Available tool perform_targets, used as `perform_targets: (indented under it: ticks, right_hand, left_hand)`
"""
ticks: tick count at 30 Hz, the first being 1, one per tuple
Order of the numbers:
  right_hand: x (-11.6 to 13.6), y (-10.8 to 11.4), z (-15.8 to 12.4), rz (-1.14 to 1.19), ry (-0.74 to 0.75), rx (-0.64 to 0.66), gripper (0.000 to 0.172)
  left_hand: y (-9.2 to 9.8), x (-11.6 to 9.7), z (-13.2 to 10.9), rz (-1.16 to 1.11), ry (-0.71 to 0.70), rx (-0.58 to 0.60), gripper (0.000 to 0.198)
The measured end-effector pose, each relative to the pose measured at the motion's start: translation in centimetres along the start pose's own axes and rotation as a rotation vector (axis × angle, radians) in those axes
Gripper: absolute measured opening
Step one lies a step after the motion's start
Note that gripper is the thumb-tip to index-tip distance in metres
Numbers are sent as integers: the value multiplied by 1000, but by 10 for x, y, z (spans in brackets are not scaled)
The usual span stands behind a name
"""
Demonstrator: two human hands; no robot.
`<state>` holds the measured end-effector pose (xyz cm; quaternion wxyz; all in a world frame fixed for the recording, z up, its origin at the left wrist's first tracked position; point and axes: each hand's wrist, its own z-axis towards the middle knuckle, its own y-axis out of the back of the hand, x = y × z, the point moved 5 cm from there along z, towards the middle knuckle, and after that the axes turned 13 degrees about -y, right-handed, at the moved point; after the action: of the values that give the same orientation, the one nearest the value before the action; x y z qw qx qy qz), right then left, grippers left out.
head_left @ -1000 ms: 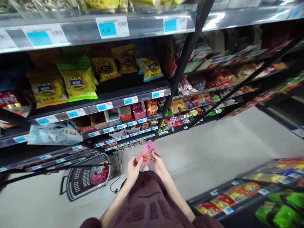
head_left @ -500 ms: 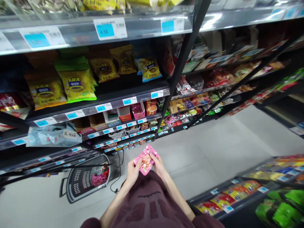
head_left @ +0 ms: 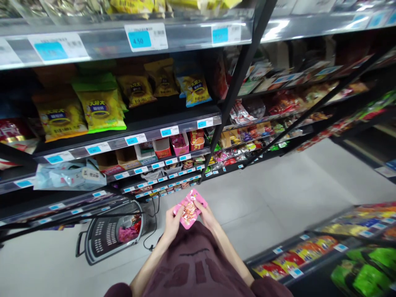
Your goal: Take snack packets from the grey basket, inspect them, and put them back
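Observation:
A small pink snack packet (head_left: 189, 211) with a food picture on its front is held flat before my chest. My left hand (head_left: 173, 219) grips its left side, thumb on the front. On the opposite side, my right hand (head_left: 206, 214) pinches the packet, its thumb also lying on the front. Fingers behind the packet are hidden. On the floor to the left stands a grey shopping basket (head_left: 103, 237) with pink and red packets (head_left: 128, 232) inside.
Shelves of yellow snack bags (head_left: 99, 109) rise ahead, with price tags (head_left: 145, 37) along their edges. A light blue bag (head_left: 69, 175) juts from a lower shelf. A black cable (head_left: 153, 231) lies near the basket. Another shelf holds green packs (head_left: 368, 270) at lower right.
The packet has turned slightly and lies a little flatter in my hands. Otherwise the view has barely shifted, and both hands keep their hold.

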<state>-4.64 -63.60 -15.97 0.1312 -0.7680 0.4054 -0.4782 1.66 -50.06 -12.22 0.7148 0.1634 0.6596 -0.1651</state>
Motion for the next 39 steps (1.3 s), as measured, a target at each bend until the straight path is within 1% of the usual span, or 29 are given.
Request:
perform_targets:
  ticks: [4,8,11,15,18,23,27,30,34,36,39]
  right_hand:
    - [-8,-1,1,-8,-59,43,39]
    - [-10,-1,4,-12,-39,44,39]
    - [-8,-4,4,-19,-20,39,39]
    - [-7,-11,0,-33,-31,50,41]
    - [-5,-14,-2,-20,-32,29,41]
    - [-4,-12,1,29,-12,-50,40]
    - [-5,-10,3,69,-15,-94,34]
    - [-6,-9,5,60,-27,-88,32]
    - [0,-5,7,-8,-13,-119,30]
    - [7,-3,8,-52,14,-111,28]
    - [21,1,7,-129,51,-39,28]
  left_hand:
    - [-3,4,2,-132,69,27,34]
    - [-5,1,2,-166,98,53,34]
    - [-4,0,0,-158,101,30,35]
    - [-5,5,-4,-213,140,-25,35]
    - [-7,6,-6,-237,147,-35,35]
    - [-6,6,-7,-160,129,7,41]
    - [-5,4,-7,-22,113,107,49]
    - [-5,1,-7,9,85,170,49]
    - [-6,-4,-6,42,75,204,51]
    - [-6,-5,-5,67,71,211,51]
    - [-5,-3,-4,111,74,233,51]
